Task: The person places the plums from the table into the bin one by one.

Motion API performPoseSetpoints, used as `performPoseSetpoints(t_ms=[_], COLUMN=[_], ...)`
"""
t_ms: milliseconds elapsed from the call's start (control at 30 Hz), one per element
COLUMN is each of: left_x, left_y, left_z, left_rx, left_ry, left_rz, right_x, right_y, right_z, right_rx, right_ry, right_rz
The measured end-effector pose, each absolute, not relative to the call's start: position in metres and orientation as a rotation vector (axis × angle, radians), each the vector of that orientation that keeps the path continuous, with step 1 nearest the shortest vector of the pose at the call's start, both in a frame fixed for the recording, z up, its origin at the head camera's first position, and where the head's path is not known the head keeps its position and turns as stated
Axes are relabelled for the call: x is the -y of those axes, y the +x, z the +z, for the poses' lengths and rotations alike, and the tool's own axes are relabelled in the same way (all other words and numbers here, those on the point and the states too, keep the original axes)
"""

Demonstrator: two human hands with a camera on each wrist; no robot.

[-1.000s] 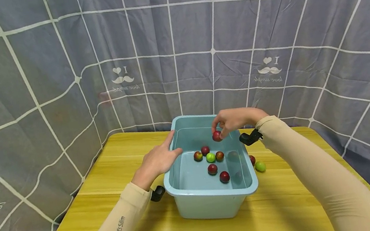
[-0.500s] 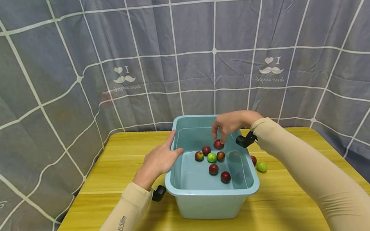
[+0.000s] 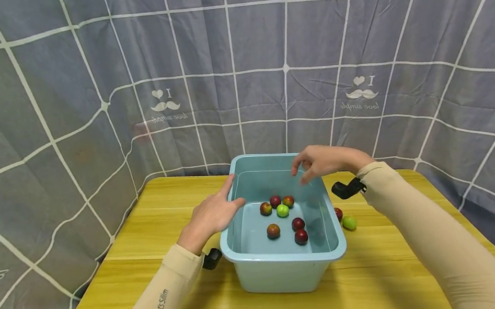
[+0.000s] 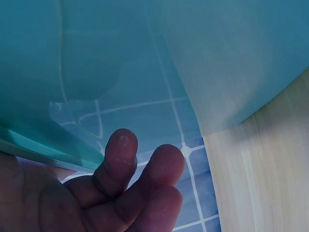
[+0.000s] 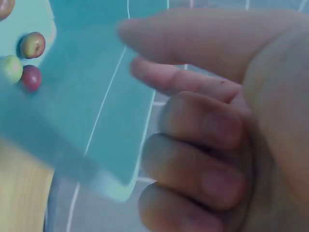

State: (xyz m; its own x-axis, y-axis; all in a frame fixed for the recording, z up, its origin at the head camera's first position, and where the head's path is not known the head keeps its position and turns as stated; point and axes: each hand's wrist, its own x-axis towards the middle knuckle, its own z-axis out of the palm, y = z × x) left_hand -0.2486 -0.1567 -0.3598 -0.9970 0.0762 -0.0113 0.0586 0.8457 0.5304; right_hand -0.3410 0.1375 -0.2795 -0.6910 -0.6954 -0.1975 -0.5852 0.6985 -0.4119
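A light blue plastic basin (image 3: 286, 260) holds several dark red plums (image 3: 301, 236) and one round green fruit (image 3: 282, 210). My left hand (image 3: 213, 214) holds the basin's left rim, thumb over the inner side. In the left wrist view, bent fingers (image 4: 161, 169) of that hand show at the outer wall. Over the basin's far right part hovers my right hand (image 3: 321, 160), its fingers loosely bent with nothing between them. In the right wrist view a reddish plum (image 5: 33, 45) lies on the basin floor, well away from the fingertips.
Against the basin's right side, on the wooden table (image 3: 173, 202), lie a red plum (image 3: 338, 213), partly hidden by the basin, and a green fruit (image 3: 349, 222). A grey checked curtain (image 3: 263, 99) stands behind the table and along both sides.
My right hand has lowered a plum into the basin, let go of it and drawn back up and right. Several plums inside have rolled to new places. My left hand has stayed put.
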Motion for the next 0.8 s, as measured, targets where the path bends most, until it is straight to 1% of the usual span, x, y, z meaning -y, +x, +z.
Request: performPoseSetpoints(t_ms=[300,567,800], left_x=[0.157,0.157,0.157], left_y=[-0.249,-0.249,-0.248], left_z=[-0.362,-0.361,-0.361], left_rx=[-2.983,-2.978,-2.975], left_ry=[0.108,0.122,0.127], left_rz=[0.871,0.884,0.896], right_x=[-0.184,-0.213,-0.239], right_y=[-0.332,-0.32,-0.314], right_z=[-0.294,-0.306,-0.326], right_rx=[-2.619,-2.645,-2.604], right_ry=[-0.932,-0.833,-0.758], right_rz=[-0.813,-1.016,-1.195])
